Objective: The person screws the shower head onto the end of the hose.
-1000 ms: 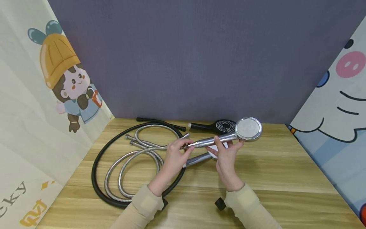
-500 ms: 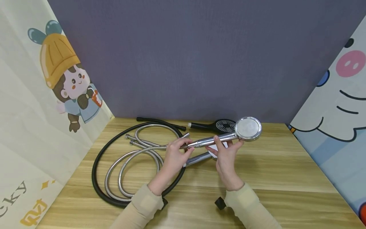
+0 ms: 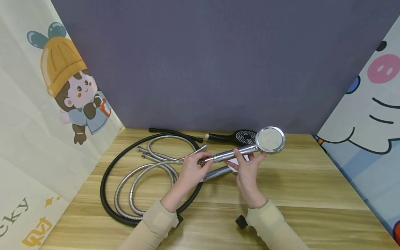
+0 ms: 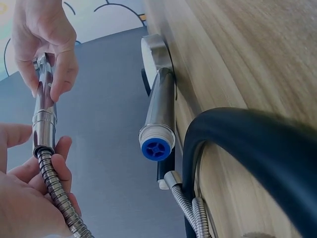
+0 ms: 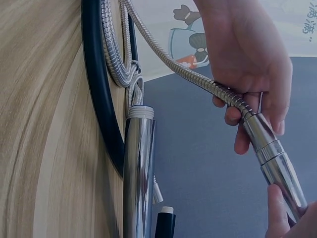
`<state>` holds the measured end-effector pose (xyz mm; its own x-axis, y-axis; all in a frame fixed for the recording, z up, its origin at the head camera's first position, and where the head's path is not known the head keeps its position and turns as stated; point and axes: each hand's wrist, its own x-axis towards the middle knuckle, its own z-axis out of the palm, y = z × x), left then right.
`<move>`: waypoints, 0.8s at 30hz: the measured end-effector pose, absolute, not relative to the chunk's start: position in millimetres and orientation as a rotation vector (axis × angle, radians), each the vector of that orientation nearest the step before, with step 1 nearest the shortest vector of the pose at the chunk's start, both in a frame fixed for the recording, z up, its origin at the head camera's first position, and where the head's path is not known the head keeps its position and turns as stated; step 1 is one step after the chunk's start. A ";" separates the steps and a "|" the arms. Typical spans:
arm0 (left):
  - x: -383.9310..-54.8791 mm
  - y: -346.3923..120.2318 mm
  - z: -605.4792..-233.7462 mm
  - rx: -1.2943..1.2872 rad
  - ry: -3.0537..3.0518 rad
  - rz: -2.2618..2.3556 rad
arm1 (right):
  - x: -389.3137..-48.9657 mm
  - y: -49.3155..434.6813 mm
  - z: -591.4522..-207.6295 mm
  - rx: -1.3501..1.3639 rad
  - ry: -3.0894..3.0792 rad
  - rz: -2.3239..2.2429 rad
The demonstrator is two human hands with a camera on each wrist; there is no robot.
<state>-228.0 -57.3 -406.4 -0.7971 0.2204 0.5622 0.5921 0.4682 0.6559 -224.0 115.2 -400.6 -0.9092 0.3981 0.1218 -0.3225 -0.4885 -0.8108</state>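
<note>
Fingers of both hands are found clamped: the end of a steel hose point(image 4: 58, 193) is pinched at its collar point(image 4: 44, 134) by the left hand point(image 3: 192, 169), and a chrome shower head point(image 3: 247, 150) is gripped by the handle between thumb and fingers of the right hand point(image 3: 249, 173).

At far left, a black hose point(image 4: 257, 141) is laid in a wide loop on the wooden table point(image 3: 312, 191), with steel coils point(image 5: 111, 49) gathered within it; by this, it is judged, the bulk is kept to one side. Next, the joint is held above the table between the two hands, presumably so that hose and handle are kept in line. Whether the collar is fully seated cannot be made out. Beneath, a second chrome shower head point(image 3: 217, 172) is laid with its threaded end leftward, its face partly covered by the right hand. Behind, a black shower head point(image 3: 229, 138) is laid flat.

The held shower head is pointed rightward: in the head view, its long axis is slanted gently upward from collar to round face, and that face is turned towards the wearer.
</note>
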 end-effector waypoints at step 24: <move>-232.5 -58.7 -415.8 -0.691 -2.248 -1.085 | -224.3 115.8 -397.7 -0.098 -1.310 2.391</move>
